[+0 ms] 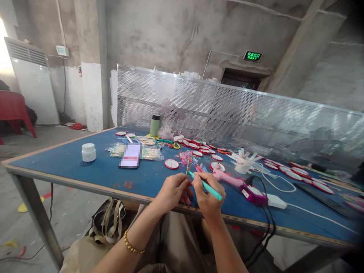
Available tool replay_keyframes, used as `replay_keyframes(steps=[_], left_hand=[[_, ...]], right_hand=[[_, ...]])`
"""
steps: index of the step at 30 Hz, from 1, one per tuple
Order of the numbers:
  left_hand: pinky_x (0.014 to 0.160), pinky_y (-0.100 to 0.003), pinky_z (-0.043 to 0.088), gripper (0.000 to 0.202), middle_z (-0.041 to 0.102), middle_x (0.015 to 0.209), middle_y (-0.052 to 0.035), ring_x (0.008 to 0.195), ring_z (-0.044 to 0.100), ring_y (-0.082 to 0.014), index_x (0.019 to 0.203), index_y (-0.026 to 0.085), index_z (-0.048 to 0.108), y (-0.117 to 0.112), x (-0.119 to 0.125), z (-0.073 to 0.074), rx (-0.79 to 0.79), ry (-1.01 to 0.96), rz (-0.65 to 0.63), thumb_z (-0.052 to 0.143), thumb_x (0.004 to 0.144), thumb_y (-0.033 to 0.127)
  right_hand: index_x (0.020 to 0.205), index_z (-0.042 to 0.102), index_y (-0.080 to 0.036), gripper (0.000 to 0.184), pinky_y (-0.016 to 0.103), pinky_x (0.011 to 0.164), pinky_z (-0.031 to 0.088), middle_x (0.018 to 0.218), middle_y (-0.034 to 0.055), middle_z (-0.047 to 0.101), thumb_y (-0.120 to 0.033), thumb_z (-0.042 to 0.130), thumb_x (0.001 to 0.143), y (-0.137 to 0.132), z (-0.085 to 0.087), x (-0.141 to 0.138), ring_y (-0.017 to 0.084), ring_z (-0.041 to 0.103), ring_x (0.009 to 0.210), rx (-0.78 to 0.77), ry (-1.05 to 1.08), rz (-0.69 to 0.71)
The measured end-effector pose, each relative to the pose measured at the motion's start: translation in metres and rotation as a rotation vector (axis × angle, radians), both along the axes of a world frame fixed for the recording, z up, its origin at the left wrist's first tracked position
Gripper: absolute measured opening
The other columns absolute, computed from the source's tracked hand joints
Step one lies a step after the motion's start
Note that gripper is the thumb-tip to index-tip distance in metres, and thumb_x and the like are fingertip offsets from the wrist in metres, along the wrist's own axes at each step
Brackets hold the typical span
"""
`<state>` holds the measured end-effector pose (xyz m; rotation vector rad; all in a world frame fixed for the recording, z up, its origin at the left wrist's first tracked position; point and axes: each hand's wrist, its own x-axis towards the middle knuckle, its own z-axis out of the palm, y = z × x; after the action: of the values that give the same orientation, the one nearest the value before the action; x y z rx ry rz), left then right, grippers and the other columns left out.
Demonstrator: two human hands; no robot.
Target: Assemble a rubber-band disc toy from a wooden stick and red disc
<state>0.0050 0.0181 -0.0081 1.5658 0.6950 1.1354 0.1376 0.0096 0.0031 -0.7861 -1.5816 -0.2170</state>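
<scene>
My left hand point(172, 190) pinches a thin wooden stick point(187, 167) that points up and away from me, at the near edge of the blue table point(68, 163). My right hand point(209, 197) grips a teal pen point(205, 185), its tip touching the stick close to my left fingers. Both hands are closed and almost touching. A gold bracelet point(132, 246) circles my left wrist.
Beyond my hands lie a pink glue gun point(227, 177), a magenta device point(253, 193) with black cable, a white adapter point(276, 201), several red-rimmed white discs point(171, 163), a white jar point(88, 152), bundled sticks point(148, 152), a green bottle point(154, 125). A perforated metal screen point(227, 110) backs the table.
</scene>
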Motion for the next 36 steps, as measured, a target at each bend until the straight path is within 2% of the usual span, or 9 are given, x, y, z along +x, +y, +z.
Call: replay_keyframes(steps=[10, 16, 36], left_hand=[[0.043, -0.02, 0.04, 0.035, 0.058, 0.059, 0.0018, 0.047, 0.062, -0.0135, 0.08, 0.018, 0.052, -0.001, -0.0002, 0.0004, 0.013, 0.003, 0.01, 0.045, 0.091, 0.051], [0.043, -0.02, 0.041, 0.033, 0.06, 0.063, 0.0015, 0.047, 0.061, -0.0127, 0.081, 0.018, 0.053, 0.0002, -0.0005, 0.0024, -0.008, -0.013, -0.008, 0.047, 0.09, 0.05], [0.045, -0.021, 0.042, 0.033, 0.058, 0.059, 0.0018, 0.048, 0.062, -0.0135, 0.079, 0.018, 0.052, -0.0039, -0.0018, 0.0035, -0.001, -0.015, 0.001, 0.047, 0.09, 0.049]], right_hand=[[0.08, 0.064, -0.019, 0.012, 0.022, 0.054, 0.049, 0.069, 0.0, 0.068, -0.02, 0.056, 0.09, -0.003, 0.0052, -0.0028, 0.012, 0.062, 0.056, 0.002, -0.079, -0.028], [0.082, 0.064, -0.02, 0.012, 0.023, 0.055, 0.05, 0.067, -0.0005, 0.067, -0.021, 0.056, 0.09, -0.0033, 0.0029, -0.0016, 0.012, 0.062, 0.055, -0.009, -0.034, -0.03], [0.078, 0.064, -0.02, 0.014, 0.023, 0.053, 0.048, 0.068, 0.0003, 0.068, -0.021, 0.056, 0.089, -0.0053, 0.0044, -0.0029, 0.012, 0.062, 0.056, -0.009, -0.081, -0.045]])
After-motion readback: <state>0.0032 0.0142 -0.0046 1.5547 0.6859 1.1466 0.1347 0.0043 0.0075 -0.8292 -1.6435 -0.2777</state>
